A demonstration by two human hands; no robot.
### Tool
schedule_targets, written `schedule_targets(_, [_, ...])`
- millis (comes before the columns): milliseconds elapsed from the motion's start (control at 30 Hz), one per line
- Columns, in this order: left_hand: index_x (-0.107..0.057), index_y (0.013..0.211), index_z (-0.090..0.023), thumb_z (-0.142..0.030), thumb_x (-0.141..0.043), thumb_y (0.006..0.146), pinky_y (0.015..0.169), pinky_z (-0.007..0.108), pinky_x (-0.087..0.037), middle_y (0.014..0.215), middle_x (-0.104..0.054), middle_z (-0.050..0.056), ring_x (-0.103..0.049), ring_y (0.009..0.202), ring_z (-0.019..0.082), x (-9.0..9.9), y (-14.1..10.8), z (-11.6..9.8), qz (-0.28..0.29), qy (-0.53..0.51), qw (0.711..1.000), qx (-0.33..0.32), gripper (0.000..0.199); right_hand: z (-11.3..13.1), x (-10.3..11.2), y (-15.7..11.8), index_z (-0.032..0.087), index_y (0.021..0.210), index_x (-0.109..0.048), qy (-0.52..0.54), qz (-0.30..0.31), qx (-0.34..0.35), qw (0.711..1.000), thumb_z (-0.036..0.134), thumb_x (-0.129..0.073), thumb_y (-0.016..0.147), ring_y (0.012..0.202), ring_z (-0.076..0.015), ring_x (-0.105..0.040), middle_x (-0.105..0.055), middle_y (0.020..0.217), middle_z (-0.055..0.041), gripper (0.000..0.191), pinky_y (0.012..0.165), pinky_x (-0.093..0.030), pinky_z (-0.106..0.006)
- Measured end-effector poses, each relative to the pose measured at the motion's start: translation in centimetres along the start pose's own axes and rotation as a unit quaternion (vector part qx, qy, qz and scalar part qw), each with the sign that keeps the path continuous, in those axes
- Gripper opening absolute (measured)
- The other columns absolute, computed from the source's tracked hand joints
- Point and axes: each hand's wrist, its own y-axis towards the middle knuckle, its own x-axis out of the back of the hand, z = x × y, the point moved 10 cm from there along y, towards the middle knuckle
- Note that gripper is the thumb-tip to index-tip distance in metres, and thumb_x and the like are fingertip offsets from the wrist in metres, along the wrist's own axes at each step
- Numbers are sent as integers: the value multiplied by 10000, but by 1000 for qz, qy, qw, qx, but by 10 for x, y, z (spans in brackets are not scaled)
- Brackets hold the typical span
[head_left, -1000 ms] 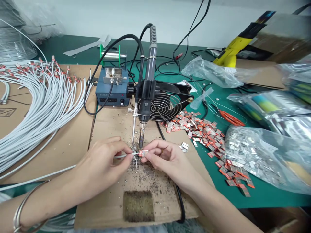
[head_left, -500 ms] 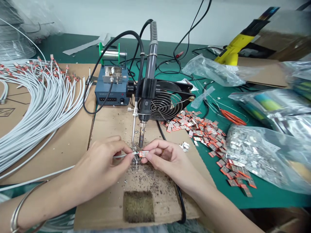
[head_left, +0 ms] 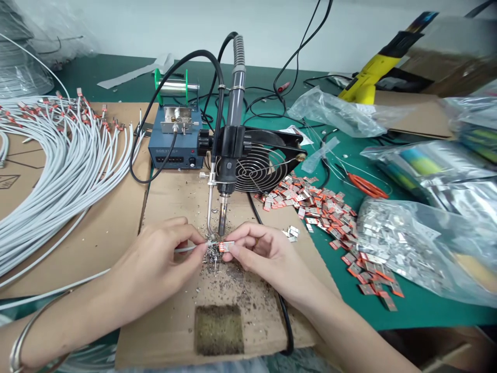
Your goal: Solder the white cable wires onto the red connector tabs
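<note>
Connector (head_left: 228, 247) sitting just below tip of iron (head_left: 230, 171), right hand's (head_left: 267, 254) grip pinching metal end, seemingly leaving orange end facing cable (head_left: 185, 249). Left hand's (head_left: 157, 264) grip pinching cable near its end, probably for fine aiming. Clamp (head_left: 232, 142) holding iron tip-down, likely freeing both hands.

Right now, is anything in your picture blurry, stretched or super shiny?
Head view: white shine on the silvery packets; head view: the brown box near the right edge looks soft and stretched; head view: the left hand and right hand look fairly clear, but wire tips by the connector are too tiny to make out.
</note>
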Motion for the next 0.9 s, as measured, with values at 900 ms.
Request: schedule_targets(900, [-601,831,-173,-94,-506,837,444,153,-322,567,-458,-46,-436,457,56,15,-95,-49,-231,24,952,-198,124,-11,-50,-54,137,778,-665,53,-27,180,982,283,-658,762,463,-14,-421,-524,551,9,148,441,-357,-76])
